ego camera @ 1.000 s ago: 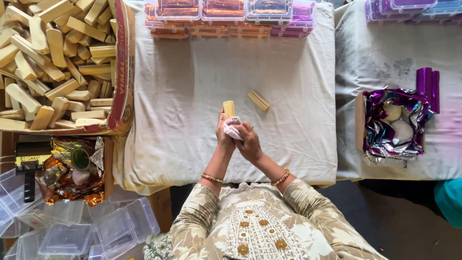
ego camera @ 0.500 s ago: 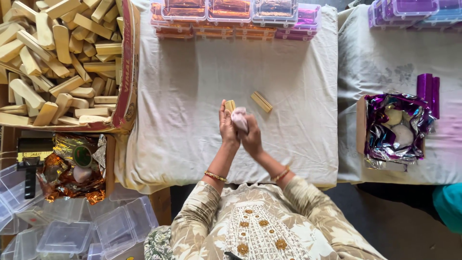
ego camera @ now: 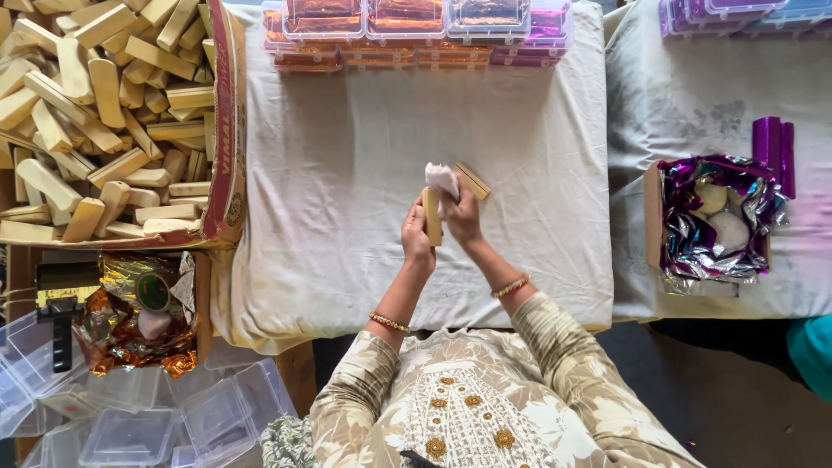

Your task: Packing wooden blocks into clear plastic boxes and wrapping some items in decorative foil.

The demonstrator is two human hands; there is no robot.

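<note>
My left hand [ego camera: 418,239] grips a pale wooden block [ego camera: 432,214] upright over the white cloth-covered table [ego camera: 347,173]. My right hand [ego camera: 462,217] presses a small pinkish-white cloth [ego camera: 443,180] against the top of that block. A second wooden stick [ego camera: 473,180] lies on the cloth just beyond my right hand, partly hidden by the fingers.
A cardboard box [ego camera: 227,130] heaped with several wooden blocks sits at the left. Stacked clear plastic cases [ego camera: 407,30] line the far edge. A box with purple foil [ego camera: 706,217] and purple tubes [ego camera: 769,143] stands at the right. Empty clear cases [ego camera: 130,416] and orange foil [ego camera: 130,321] lie lower left.
Both hands have lifted slightly away from me with the block. The cloth has moved from the block's side up to its top end.
</note>
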